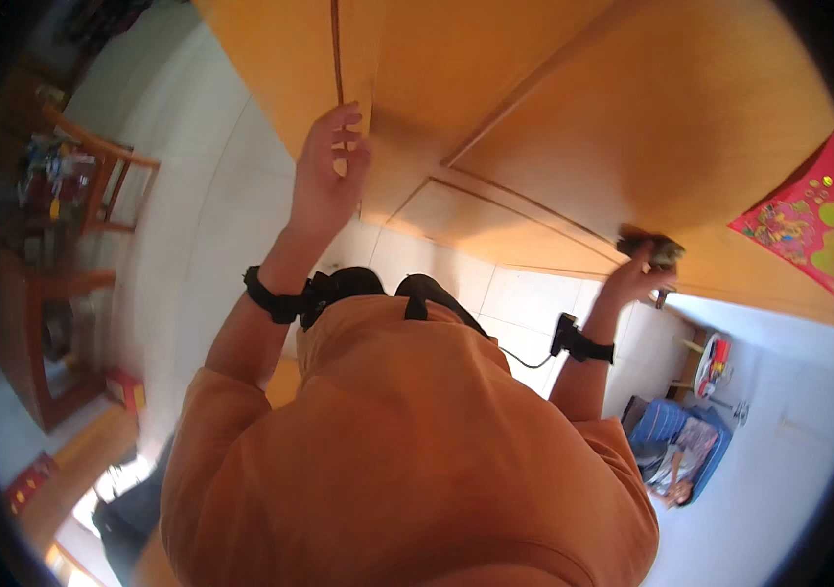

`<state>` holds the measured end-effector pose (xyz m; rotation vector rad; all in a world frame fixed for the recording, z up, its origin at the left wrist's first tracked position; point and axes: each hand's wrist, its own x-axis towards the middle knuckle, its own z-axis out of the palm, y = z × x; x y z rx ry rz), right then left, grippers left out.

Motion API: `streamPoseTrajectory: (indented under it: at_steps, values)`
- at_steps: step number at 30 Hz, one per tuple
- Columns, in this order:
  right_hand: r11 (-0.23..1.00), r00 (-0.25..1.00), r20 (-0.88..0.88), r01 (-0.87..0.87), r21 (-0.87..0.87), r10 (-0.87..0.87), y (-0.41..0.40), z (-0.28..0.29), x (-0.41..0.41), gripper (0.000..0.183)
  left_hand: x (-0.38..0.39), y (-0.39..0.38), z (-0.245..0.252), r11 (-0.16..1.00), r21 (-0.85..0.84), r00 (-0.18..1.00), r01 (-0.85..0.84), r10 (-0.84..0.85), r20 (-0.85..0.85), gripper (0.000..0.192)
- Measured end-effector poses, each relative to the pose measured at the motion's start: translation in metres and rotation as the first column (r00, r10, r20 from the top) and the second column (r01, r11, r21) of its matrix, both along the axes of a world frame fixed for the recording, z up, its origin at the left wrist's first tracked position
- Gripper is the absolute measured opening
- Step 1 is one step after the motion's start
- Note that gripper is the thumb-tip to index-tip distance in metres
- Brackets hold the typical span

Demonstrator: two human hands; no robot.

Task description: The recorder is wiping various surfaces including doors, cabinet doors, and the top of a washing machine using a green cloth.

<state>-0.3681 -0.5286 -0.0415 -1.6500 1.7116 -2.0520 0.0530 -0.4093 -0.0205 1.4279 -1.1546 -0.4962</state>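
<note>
My left hand is raised at a yellow-brown wooden cabinet, beside a dark strip of trim on its front. The fingers are curled and apart, with nothing visible between them. Whether the fingertips touch the wood is hard to tell. In my right hand is a small dark object, blurred and perhaps a cloth or a brush. It lies against or close to the lower right of the cabinet front. Black straps with small devices circle both wrists.
A red printed decoration hangs on the cabinet at the right. Far right, a person reclines on a blue seat near a small round table. Wooden chair and wooden table stand at the left on pale floor tiles.
</note>
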Motion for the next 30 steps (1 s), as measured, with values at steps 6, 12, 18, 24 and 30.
streamPoseTrajectory:
  at_steps: [6,12,18,24,30]
  values:
    - [0.982,0.980,0.073,-0.188,0.033,0.185,0.014,-0.022,0.161,0.047,0.020,-0.012,0.009,0.981,0.024,0.980,0.192,-0.193,0.057,0.043]
    - [0.961,0.807,-0.572,-0.253,-0.107,0.149,0.030,-0.036,0.252,0.036,0.030,-0.014,-0.001,0.950,0.016,0.951,0.310,-0.310,-0.009,0.046]
    - [0.946,0.699,-0.715,-0.226,-0.233,-0.009,0.026,-0.030,0.266,0.028,0.027,-0.020,0.024,0.956,0.063,0.949,0.286,-0.273,-0.159,0.043]
    - [0.962,0.584,-0.792,-0.273,0.016,0.179,0.033,-0.023,0.213,0.028,0.051,-0.015,0.004,0.998,-0.059,0.996,0.002,0.003,0.085,0.047]
    - [0.994,0.823,-0.559,-0.097,0.041,0.103,0.013,-0.008,0.104,0.027,0.107,-0.025,-0.017,0.987,-0.101,0.990,-0.121,0.127,0.053,0.043]
